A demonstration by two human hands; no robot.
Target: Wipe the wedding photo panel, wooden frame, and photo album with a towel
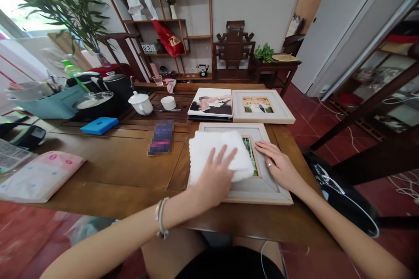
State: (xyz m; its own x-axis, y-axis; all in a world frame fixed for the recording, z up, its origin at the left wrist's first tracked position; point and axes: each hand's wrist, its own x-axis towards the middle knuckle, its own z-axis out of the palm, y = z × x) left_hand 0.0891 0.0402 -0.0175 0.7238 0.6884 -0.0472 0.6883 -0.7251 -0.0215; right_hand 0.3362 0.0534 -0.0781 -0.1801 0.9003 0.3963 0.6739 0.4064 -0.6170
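Note:
A pale wooden picture frame (262,185) lies flat at the near right of the wooden table (108,161). A folded white cloth (209,148) covers most of its glass, leaving a strip of the photo showing. My left hand (214,178) presses flat on the cloth, fingers stretched out and apart. My right hand (278,165), with a ring on one finger, rests open on the frame's right border, its fingertips at the photo's edge.
Behind lie a second framed photo (262,107) and a photo print (211,103). Further left stand a white teapot (140,103), a cup (168,102), a blue box (99,125), a phone (161,138) and a pink packet (41,176). Shelves and a chair stand behind; cables run across the red floor at right.

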